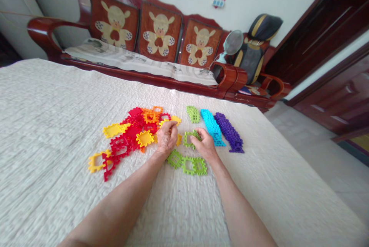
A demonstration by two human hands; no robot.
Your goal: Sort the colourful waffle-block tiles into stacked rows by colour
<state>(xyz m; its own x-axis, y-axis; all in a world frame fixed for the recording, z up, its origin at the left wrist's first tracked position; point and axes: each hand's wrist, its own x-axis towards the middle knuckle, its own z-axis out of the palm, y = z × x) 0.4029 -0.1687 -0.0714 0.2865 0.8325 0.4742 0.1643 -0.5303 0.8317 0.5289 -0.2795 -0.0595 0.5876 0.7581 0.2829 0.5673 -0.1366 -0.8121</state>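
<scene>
In the head view, my right hand point(204, 145) pinches a green square building tile point(188, 139) with toothed edges and an open middle. My left hand point(168, 136) is closed beside the yellow tiles point(145, 138) at the right side of the mixed heap; whatever its fingers hold, if anything, is hidden. More green tiles point(195, 166) lie flat just below both hands. A short overlapping row of green tiles point(193, 114) lies beyond my right hand. Red tiles point(135, 131) and orange tiles point(151, 116) make up the rest of the heap on the left.
To the right lie an overlapping row of blue tiles point(211, 126) and one of purple tiles point(229, 131). Everything rests on a pale quilted cover point(72, 108). Behind it stands a wooden sofa point(184, 82) with bear cushions, and a small fan point(233, 42).
</scene>
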